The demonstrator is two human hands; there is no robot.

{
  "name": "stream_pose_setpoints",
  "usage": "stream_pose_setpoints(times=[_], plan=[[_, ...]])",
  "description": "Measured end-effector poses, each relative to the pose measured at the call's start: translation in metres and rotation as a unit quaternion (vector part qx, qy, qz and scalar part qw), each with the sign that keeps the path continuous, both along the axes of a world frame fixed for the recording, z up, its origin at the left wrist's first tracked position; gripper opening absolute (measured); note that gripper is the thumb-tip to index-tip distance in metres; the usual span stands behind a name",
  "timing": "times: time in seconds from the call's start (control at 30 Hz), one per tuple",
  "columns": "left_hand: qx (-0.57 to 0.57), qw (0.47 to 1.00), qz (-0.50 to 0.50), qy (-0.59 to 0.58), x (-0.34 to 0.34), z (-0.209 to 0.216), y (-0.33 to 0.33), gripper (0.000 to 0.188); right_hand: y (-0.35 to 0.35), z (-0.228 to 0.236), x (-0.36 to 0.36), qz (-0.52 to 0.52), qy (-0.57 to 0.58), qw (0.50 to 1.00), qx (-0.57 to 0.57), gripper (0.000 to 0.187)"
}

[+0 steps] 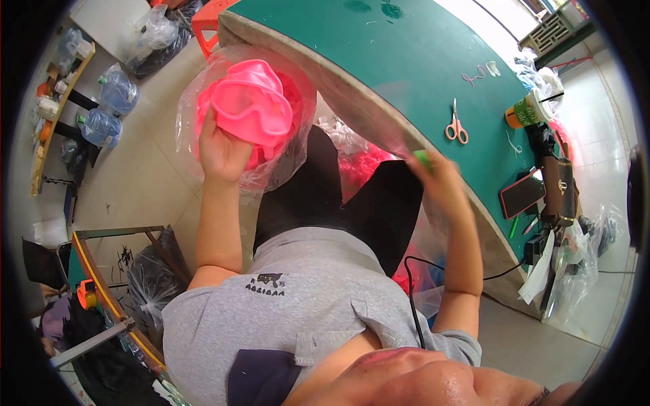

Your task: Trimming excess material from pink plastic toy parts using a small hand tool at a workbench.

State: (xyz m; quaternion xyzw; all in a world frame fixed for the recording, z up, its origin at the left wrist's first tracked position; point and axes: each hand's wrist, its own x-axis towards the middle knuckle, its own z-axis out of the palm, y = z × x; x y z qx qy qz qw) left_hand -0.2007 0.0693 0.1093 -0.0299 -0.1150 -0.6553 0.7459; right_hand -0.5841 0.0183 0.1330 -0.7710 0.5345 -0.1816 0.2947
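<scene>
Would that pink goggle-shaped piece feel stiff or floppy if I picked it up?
Probably floppy: the pink goggle-shaped piece looks thin-walled, with wavy edges. Likely light for its size: only the left hand holds it, by one edge.

right hand [440, 181] blurred, green object [423, 160] at its fingertips unclear, left hand [225, 157] partly hidden behind pink rubbery mask [252, 101], table [379, 47] cut off above

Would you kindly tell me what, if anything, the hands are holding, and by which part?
Left hand holds a pink mask-shaped piece by its lower left edge. Right hand: small green object, grip too blurred to tell.
</scene>
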Motion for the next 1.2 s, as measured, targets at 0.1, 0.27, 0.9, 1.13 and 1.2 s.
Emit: stream_pose_setpoints(times=[0.1,0.27,0.9,1.13,1.2], plan=[[0.038,0.997,-0.015,-0.06,-0.027,0.022,0.0,0.047,-0.014,-0.051,0.015,0.029,0.006,0.98,-0.196,0.023],[0.033,0.994,-0.078,-0.07,-0.05,0.016,0.008,0.048,0.008,0.036,0.074,0.021,-0.21,0.964,-0.163,0.016],[0.146,0.94,-0.109,-0.288,-0.092,0.006,0.018,0.034,0.009,0.029,0.079,0.17,-0.178,0.941,-0.232,0.001],[0.095,0.95,-0.111,-0.275,-0.103,0.015,0.028,0.027,0.017,0.033,0.073,0.035,-0.612,0.79,0.003,0.047],[0.084,0.945,-0.097,-0.3,-0.107,0.015,0.031,0.025,0.021,0.033,0.062,0.07,-0.619,0.779,0.066,0.052]])
